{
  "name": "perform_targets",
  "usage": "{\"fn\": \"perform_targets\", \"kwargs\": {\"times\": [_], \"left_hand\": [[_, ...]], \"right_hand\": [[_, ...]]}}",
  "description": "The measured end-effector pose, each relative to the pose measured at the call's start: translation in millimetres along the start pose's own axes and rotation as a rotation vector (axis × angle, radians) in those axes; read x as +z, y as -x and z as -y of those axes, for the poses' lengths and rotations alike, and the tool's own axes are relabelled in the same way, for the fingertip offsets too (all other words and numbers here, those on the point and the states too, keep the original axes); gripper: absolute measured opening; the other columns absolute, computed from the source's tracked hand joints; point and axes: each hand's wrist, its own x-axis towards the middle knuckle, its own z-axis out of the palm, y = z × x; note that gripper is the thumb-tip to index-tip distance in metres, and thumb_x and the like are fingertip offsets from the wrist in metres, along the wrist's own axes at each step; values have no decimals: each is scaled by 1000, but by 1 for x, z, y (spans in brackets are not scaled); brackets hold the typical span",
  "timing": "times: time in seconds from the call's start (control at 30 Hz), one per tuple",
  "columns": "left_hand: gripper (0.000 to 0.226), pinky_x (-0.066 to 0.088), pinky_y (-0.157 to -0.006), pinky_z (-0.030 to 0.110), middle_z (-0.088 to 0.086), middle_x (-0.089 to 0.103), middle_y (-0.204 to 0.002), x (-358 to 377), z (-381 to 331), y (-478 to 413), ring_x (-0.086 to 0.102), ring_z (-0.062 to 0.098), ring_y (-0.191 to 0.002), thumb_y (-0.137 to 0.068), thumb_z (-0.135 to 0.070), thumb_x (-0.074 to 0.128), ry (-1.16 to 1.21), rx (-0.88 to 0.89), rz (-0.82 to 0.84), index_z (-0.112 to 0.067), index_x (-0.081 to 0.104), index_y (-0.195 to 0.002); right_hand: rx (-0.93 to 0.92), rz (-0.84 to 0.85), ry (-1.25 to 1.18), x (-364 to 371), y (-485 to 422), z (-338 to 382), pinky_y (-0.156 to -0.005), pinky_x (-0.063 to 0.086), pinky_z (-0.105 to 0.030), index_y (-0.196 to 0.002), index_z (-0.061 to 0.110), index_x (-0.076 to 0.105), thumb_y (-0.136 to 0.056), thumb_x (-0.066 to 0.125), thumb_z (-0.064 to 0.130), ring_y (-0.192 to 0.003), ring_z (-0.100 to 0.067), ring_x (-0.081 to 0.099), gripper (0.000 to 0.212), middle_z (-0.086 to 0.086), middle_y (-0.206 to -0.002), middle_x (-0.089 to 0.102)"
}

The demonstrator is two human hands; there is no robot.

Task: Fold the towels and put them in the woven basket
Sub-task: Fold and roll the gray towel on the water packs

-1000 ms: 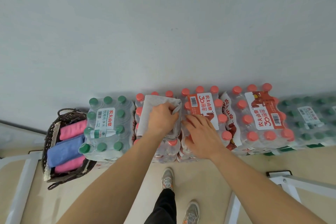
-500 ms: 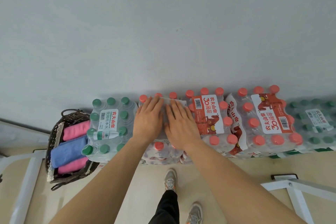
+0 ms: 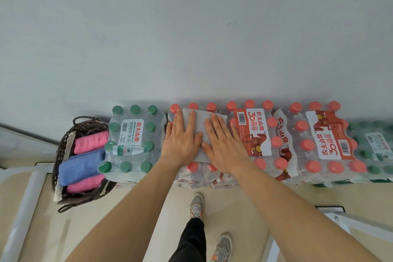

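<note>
Left hand [image 3: 180, 144] and right hand [image 3: 224, 147] flat on a grey towel [image 3: 200, 122].
Fingers straight and gripping nothing, both press the folded cloth onto a red-capped bottle pack [image 3: 202, 176]. At its 9 o'clock, past a green-capped pack [image 3: 131, 134], the woven basket [image 3: 60, 155] holds what look like two rolled pink towels [image 3: 91, 141] and a blue towel [image 3: 83, 165].

Two hands [image 3: 181, 144] [image 3: 225, 149], one grey towel [image 3: 201, 121], two pink towels [image 3: 90, 141] [image 3: 85, 183], one blue towel [image 3: 80, 164], one basket [image 3: 60, 149].

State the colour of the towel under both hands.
The towel is plain grey, best seen in the head view.
</note>
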Motion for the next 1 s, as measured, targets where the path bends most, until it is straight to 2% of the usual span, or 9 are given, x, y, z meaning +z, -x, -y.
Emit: {"fn": "perform_targets", "kwargs": {"times": [0.1, 0.2, 0.3, 0.43, 0.5, 0.6, 0.7, 0.87, 1.0], "left_hand": [[65, 23, -116, 51, 17, 26, -157, -9, -5, 3, 22, 36, -145, -97, -49, 34, 44, -96, -67, -26, 15, -155], [59, 43, -95, 46, 10, 55, -134, -27, -8, 4, 48, 35, -120, -92, -44, 50, 98, -224, -171, -18, 35, -143], [64, 48, -87, 48, 14, 52, -129, -40, -12, -2, 55, 39, -113, -85, -43, 62, 281, -393, -76, -11, 37, -135], [81, 48, -94, 47, 18, 51, -133, -49, -14, -11, 54, 40, -120, -79, -46, 72, 430, -599, 86, -3, 32, -135], [80, 50, -89, 41, 17, 56, -129, -52, -11, -14, 58, 36, -116, -79, -45, 74, 468, -599, 150, 1, 37, -133], [56, 55, -76, 37, 13, 68, -107, -57, -1, -18, 65, 29, -96, -77, -44, 77, 542, -572, 182, -3, 61, -111], [47, 47, -66, 32, 9, 67, -92, -64, 11, -17, 64, 27, -87, -77, -42, 77, 582, -572, 185, -3, 65, -99], [32, 42, -73, 32, 8, 64, -95, -74, 38, -12, 58, 26, -89, -81, -34, 75, 596, -542, 150, -10, 61, -97], [34, 43, -75, 34, 2, 62, -92, -81, 58, -10, 58, 24, -91, -80, -35, 75, 583, -479, 133, -15, 60, -103]], "right_hand": [[-47, 24, 15, -11, 4, -4, -122, -1, -50, -157, 21, -6, -100, 14, 57, -151, -22, -14, 71, -3, -164, -18], [-149, 15, 59, -24, 14, -9, -122, 7, -53, -158, 25, 11, -99, 27, 52, -152, -26, -2, 67, -1, -166, -3], [-223, 67, 59, -34, 21, -13, -122, 10, -50, -157, 31, 15, -99, 37, 49, -152, -25, 0, 65, 4, -166, 1], [-244, 131, 49, -46, 25, -16, -123, 7, -46, -155, 35, 16, -97, 40, 48, -152, -22, -2, 65, 8, -166, -2], [-260, 153, 47, -53, 24, -16, -123, 7, -45, -154, 34, 19, -95, 43, 47, -152, -20, -2, 65, 9, -165, -1], [-301, 170, 38, -60, 19, -12, -123, 8, -42, -154, 32, 23, -94, 44, 47, -152, -17, 1, 66, 11, -165, 4], [-352, 168, 45, -63, 10, -2, -123, 8, -40, -153, 32, 27, -94, 44, 47, -152, -16, 4, 63, 10, -165, 8], [-418, 186, 28, -66, -9, 26, -120, 16, -40, -147, 36, 38, -91, 47, 49, -149, -20, 19, 58, 5, -162, 22], [-457, 206, 17, -68, -20, 40, -116, 23, -40, -144, 41, 42, -84, 55, 57, -143, -20, 26, 63, 5, -158, 25]]}}
